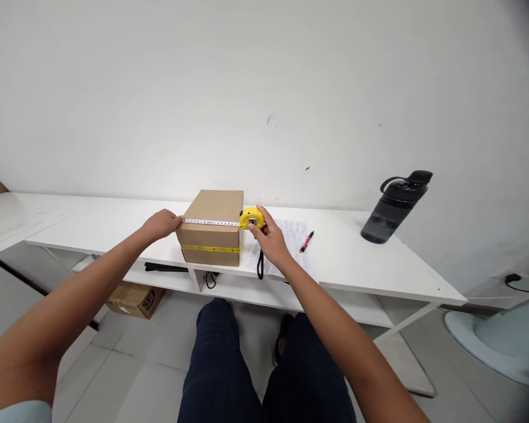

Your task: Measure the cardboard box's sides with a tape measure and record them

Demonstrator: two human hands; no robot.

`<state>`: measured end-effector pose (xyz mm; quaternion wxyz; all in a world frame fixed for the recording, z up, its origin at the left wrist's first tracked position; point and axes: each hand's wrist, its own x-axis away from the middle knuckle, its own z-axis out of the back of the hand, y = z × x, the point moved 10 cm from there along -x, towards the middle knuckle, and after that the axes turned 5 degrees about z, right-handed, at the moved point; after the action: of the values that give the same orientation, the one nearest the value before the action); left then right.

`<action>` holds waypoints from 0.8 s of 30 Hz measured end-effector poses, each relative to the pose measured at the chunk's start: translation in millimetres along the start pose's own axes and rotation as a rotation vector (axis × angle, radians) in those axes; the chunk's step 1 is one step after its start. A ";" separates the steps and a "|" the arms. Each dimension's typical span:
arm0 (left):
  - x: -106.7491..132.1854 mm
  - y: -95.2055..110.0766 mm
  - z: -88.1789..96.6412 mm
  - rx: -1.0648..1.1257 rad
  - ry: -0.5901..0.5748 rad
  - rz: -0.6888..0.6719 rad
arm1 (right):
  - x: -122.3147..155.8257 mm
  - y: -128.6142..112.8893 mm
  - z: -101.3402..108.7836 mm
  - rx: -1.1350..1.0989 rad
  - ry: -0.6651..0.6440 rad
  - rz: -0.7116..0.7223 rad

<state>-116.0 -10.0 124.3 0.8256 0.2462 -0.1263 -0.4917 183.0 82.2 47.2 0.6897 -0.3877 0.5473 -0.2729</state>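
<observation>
A small cardboard box [215,212] with a yellow tape band stands on the white table [344,258]. A tape measure blade [211,222] stretches across the box's near top edge. My left hand [162,224] pinches the blade's end at the box's left corner. My right hand [270,236] grips the yellow tape measure case [251,218] at the box's right corner. A black wrist strap hangs from the case over the table's front edge.
A printed sheet of paper [291,235] and a red pen [307,241] lie right of the box. A dark water bottle [394,207] stands further right. A second cardboard box [136,298] sits on the floor under the table. My legs are below.
</observation>
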 end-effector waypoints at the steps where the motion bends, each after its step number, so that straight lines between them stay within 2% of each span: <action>1: -0.6 2.1 2.1 -0.018 0.004 -0.003 | -0.7 -1.6 -0.5 -0.006 -0.013 0.000; 3: -2.5 5.4 8.8 -0.036 0.011 -0.013 | -1.8 -6.6 2.7 -0.022 -0.021 0.009; 6: 1.3 14.2 24.0 -0.002 0.016 -0.070 | 2.7 -19.5 21.0 -0.081 0.032 0.048; 8: 16.6 24.9 32.9 0.062 0.019 -0.131 | 14.2 -29.8 37.2 -0.175 0.074 0.068; 10: 45.6 39.3 29.7 0.152 -0.023 -0.201 | 33.9 -40.1 49.7 -0.271 0.084 0.072; 11: 64.5 47.6 21.1 0.207 -0.073 -0.238 | 46.3 -45.2 53.3 -0.296 0.074 0.072; 12: 85.9 56.4 4.2 0.249 -0.174 -0.271 | 59.8 -50.4 54.7 -0.303 0.052 0.073; 14: 132.3 69.8 -44.5 0.313 -0.451 -0.284 | 88.1 -60.0 50.7 -0.284 -0.025 0.079; 16: 172.5 75.8 -93.1 0.392 -0.685 -0.225 | 114.5 -66.5 41.4 -0.255 -0.114 0.091; 18: 196.1 75.6 -130.1 0.485 -0.819 -0.120 | 135.2 -65.6 33.6 -0.243 -0.163 0.077; 19: 200.9 73.8 -142.5 0.506 -0.840 -0.072 | 142.9 -62.0 32.0 -0.239 -0.165 0.055; 21: 199.0 70.0 -154.4 0.486 -0.811 -0.022 | 154.1 -50.3 34.4 -0.224 -0.124 -0.006; 23: 186.7 73.3 -150.7 0.391 -0.718 -0.080 | 163.0 -36.1 42.0 -0.210 -0.052 -0.077; 24: 177.4 80.4 -142.9 0.324 -0.635 -0.166 | 167.4 -29.5 46.2 -0.212 -0.016 -0.109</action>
<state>94.7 -93.0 40.0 0.6529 0.2183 -0.4320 -0.5826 271.2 -57.2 -14.6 0.6334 -0.4896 0.5458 -0.2475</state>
